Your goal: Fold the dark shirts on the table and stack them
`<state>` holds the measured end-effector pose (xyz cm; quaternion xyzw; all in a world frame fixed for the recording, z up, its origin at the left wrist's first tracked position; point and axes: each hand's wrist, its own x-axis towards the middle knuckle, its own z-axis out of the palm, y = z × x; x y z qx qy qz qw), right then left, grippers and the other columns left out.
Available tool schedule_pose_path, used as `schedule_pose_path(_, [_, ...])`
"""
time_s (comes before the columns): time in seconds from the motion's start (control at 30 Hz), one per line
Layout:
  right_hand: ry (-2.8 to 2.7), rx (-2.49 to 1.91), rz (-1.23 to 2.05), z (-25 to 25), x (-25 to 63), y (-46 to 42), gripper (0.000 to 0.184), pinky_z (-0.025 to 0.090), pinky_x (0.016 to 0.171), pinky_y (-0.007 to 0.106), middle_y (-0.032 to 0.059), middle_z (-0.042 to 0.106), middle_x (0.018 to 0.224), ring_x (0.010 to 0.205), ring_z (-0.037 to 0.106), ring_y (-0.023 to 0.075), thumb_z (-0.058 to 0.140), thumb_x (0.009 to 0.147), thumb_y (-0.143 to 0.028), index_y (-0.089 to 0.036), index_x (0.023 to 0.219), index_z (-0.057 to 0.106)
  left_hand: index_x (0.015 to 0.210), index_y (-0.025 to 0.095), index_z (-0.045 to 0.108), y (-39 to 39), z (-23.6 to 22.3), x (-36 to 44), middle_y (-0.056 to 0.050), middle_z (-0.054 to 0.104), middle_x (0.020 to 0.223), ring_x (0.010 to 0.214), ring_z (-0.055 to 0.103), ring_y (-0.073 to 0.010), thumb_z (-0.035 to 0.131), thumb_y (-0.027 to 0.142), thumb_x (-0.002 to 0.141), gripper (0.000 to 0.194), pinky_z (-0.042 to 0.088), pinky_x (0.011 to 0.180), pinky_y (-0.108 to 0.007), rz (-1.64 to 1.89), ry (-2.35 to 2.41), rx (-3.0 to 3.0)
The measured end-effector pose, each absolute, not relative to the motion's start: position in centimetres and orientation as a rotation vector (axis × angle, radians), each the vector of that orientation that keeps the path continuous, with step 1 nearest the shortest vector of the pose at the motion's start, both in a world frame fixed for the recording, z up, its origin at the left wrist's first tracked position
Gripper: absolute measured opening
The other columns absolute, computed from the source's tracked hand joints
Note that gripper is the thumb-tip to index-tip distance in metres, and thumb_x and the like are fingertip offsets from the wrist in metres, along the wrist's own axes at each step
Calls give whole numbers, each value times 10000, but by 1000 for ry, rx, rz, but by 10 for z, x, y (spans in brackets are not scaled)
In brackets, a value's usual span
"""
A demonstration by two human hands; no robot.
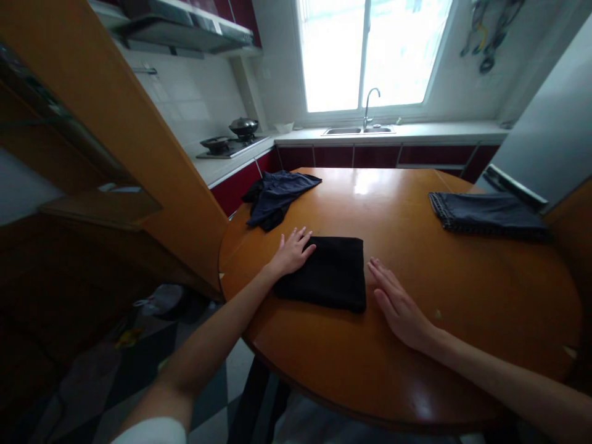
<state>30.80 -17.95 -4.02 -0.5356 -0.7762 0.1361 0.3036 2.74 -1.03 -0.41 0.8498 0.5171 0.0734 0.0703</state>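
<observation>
A black folded garment (330, 274) lies flat on the wooden table (393, 213), its shape roughly rectangular. On its left edge rests my left hand (293, 251), fingers spread and pointing away from me. My right hand (398, 305) is just beyond the garment's right edge, fingers stretched out and a small gap between them and the cloth. Neither hand grips anything. What kind of garment it is, I cannot tell from its folded shape.
Crumpled dark blue and black clothes (280, 196) lie at the table's far left. Folded dark jeans (490, 213) sit at the right. Behind are a counter with a sink (345, 131), and a stove (235, 147) bearing pans. A wooden partition (152, 160) stands close on the left.
</observation>
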Motion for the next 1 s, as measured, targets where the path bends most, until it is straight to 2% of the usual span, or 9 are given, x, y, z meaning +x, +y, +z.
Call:
schedule_pose_path(0.13, [-1889, -1499, 280, -24, 298, -142, 574, 198, 1225, 490, 104, 257, 1640, 1526, 173, 219, 273, 1028, -369, -179, 1567, 321, 1549, 230, 353, -40, 5, 40, -87, 251, 1645, 1534, 123, -305, 308, 569, 1032, 620, 64, 1209, -589, 300, 1348, 2780])
schedule_pose_path(0.23, [-1976, -1511, 193, -14, 273, -112, 570, 154, 1229, 498, 108, 232, 1647, 1533, 136, 225, 306, 1013, -354, -162, 1546, 367, 1573, 246, 300, -64, -1, 49, -71, 250, 1646, 1530, 155, -294, 314, 617, 1017, 669, 119, 1217, -542, 226, 1200, 2823])
schedule_pose_path(0.37, [-2078, -1580, 172, -24, 249, -88, 597, 120, 1232, 489, 130, 242, 1642, 1532, 139, 240, 353, 1000, -391, -115, 1529, 383, 1573, 236, 304, -81, -10, 41, -71, 258, 1642, 1518, 204, -292, 288, 608, 1027, 661, 195, 1207, -520, 167, 1293, 2743])
schedule_pose_path(0.53, [-1985, -1692, 246, -52, 276, -83, 677, 191, 1216, 503, 172, 250, 1634, 1522, 185, 268, 328, 999, -476, -84, 1551, 313, 1567, 242, 317, -104, -11, 3, -55, 251, 1645, 1531, 164, -254, 282, 551, 1049, 604, 153, 1232, -490, 224, 1310, 2688])
schedule_pose_path(0.67, [-1798, -1649, 287, -56, 313, -91, 644, 293, 1181, 517, 234, 438, 1522, 1445, 362, 316, 358, 972, -453, -51, 1468, 441, 1570, 223, 296, -106, -7, -37, -79, 267, 1640, 1517, 223, -231, 304, 529, 1043, 610, 170, 1240, -456, 473, 1365, 2361])
schedule_pose_path(0.73, [-1679, -1601, 384, -51, 321, -97, 594, 403, 1110, 515, 220, 557, 1413, 1311, 525, 325, 426, 936, -428, -95, 1421, 507, 1526, 193, 374, -95, 0, -50, -117, 357, 1598, 1468, 341, -255, 331, 512, 1030, 591, 253, 1215, -458, 718, 1461, 2019])
schedule_pose_path(0.8, [-1554, -1591, 581, -42, 318, -106, 563, 516, 984, 493, 199, 648, 1281, 1114, 654, 312, 482, 901, -400, -121, 1387, 538, 1472, 194, 438, -81, 11, -56, -139, 439, 1541, 1377, 475, -288, 430, 497, 996, 564, 391, 1136, -468, 826, 1464, 1623])
schedule_pose_path(0.9, [-1402, -1564, 1016, -21, 300, -119, 490, 596, 805, 419, 162, 701, 1170, 947, 710, 267, 502, 886, -316, -146, 1343, 553, 1419, 233, 475, -61, 30, -55, -137, 507, 1481, 1222, 618, -287, 650, 415, 898, 579, 542, 970, -416, 717, 1288, 1174])
schedule_pose_path(1.0, [-1209, -1443, 1390, 1, 285, -128, 347, 602, 749, 318, 112, 697, 1196, 981, 705, 213, 510, 876, -209, -194, 1215, 580, 1377, 257, 492, -45, 44, -47, -127, 587, 1392, 1061, 703, -261, 756, 355, 818, 626, 596, 848, -380, 594, 1197, 971])
